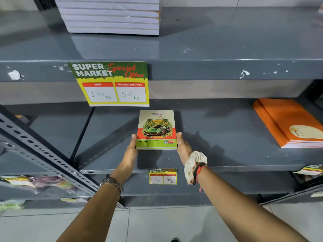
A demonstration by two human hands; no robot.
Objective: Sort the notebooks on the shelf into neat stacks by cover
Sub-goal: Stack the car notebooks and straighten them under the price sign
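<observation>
A notebook with a green car and palm trees on its cover [156,128] lies flat on the middle grey shelf [218,137]. It looks like the top of a thin stack. My left hand [131,149] presses against its lower left edge and my right hand [183,147] against its lower right edge, so both hands hold it between them. A fanned stack of orange notebooks [286,121] lies at the right end of the same shelf. On the upper shelf stands a tall stack of notebooks [110,14] showing only white page edges.
A green and yellow price sign [111,83] hangs from the upper shelf's front edge, just above the car notebook. A smaller price tag [163,176] sits on the middle shelf's edge. A perforated metal strut [43,154] slants at the left. Packaged goods [38,184] lie on the lower left shelf.
</observation>
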